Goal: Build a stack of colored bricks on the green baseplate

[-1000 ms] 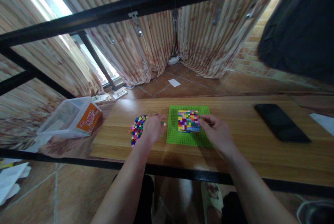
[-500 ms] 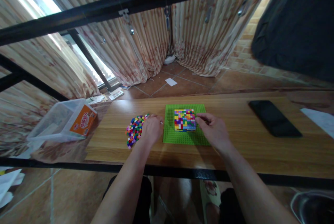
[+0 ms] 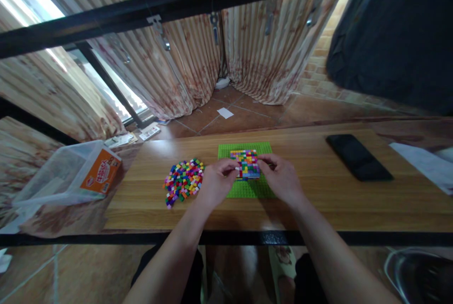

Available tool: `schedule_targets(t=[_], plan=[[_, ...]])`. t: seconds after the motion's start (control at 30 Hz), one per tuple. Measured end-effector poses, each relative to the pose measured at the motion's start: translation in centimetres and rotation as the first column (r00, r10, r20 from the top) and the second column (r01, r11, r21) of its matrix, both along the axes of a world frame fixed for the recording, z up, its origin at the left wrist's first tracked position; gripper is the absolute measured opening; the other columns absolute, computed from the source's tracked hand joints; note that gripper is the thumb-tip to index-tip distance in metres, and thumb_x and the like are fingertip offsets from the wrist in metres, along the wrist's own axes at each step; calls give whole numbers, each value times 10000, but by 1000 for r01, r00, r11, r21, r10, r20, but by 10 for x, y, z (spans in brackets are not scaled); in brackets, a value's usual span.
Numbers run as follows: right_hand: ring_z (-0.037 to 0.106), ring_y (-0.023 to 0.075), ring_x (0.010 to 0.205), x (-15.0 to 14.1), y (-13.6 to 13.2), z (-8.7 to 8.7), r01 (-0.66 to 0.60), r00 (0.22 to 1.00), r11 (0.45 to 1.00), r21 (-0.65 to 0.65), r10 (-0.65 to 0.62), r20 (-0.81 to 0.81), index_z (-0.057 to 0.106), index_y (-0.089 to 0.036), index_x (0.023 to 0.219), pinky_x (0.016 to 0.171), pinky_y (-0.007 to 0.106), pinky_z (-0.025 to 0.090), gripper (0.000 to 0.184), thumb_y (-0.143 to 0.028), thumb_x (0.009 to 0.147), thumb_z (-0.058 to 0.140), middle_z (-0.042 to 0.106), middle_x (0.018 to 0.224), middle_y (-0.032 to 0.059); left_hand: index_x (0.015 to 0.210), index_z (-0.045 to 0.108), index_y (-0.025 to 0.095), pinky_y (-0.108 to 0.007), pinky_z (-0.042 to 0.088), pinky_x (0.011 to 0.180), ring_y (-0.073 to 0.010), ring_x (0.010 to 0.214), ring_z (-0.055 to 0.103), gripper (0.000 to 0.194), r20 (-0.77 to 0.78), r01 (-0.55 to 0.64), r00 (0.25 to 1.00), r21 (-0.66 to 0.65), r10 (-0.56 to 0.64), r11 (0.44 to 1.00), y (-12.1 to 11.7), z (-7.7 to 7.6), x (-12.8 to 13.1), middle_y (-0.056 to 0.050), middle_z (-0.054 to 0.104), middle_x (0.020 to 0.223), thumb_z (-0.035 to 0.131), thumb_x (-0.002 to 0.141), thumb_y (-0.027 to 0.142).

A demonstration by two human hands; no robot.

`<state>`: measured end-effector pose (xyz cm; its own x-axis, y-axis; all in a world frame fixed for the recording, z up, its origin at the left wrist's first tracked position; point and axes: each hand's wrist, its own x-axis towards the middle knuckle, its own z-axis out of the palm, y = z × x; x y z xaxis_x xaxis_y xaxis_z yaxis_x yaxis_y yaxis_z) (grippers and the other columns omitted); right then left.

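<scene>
A block of many-coloured toy bricks [image 3: 249, 170] stands on a green studded baseplate [image 3: 244, 192]. At the block's left side is my left hand [image 3: 218, 179], thumb and fingertips pinched together near a small whitish brick [image 3: 237, 169]. My right hand [image 3: 280, 175] is at the block's right edge, its thumb and index finger closed against or just beside it; whether a brick sits between them is hidden. Left of the baseplate, a pile of loose small bricks [image 3: 184, 177] lies on the wooden board.
A black phone [image 3: 358, 157] and white paper [image 3: 424, 164] lie on the right. At the left stands a clear plastic box [image 3: 67, 172] with an orange label. A black metal bar [image 3: 233, 238] runs along the near edge, another crosses above. Curtains hang behind.
My left hand has moved right from the brick pile to the left side of the block. My right hand stays at the block's right edge. The whole view has shifted slightly.
</scene>
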<state>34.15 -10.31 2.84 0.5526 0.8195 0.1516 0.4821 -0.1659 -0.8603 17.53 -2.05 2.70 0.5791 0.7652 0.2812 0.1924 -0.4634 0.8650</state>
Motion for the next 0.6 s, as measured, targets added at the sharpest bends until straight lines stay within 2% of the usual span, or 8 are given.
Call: schedule_targets(t=[0.2, 0.4, 0.6], plan=[[684, 191, 739, -2, 0, 2, 10, 1000, 1000, -24, -9, 8, 728, -178, 967, 730, 324, 514, 271, -328, 835, 544, 762, 915, 65, 855, 698, 212, -269, 535, 759, -143, 803, 683, 139, -71, 10, 997, 204, 5, 979, -8, 7, 7, -7, 725, 850, 590, 844, 125], [685, 197, 754, -2, 0, 1, -6, 1000, 1000, 2, 6, 16, 727, -167, 947, 735, 328, 514, 267, -327, 845, 539, 757, 906, 75, 843, 707, 223, -300, 510, 819, -157, 857, 656, 143, -176, 72, 984, 400, 0, 914, -13, 7, 18, -8, 733, 879, 586, 880, 155], [690, 201, 786, -2, -1, 2, -17, 1000, 1000, -19, 17, 19, 728, -179, 966, 771, 339, 518, 265, -324, 849, 539, 759, 936, 75, 843, 727, 238, -349, 447, 867, -174, 880, 619, 176, -240, 77, 970, 464, 41, 882, -13, 2, 25, -4, 743, 904, 567, 916, 242]])
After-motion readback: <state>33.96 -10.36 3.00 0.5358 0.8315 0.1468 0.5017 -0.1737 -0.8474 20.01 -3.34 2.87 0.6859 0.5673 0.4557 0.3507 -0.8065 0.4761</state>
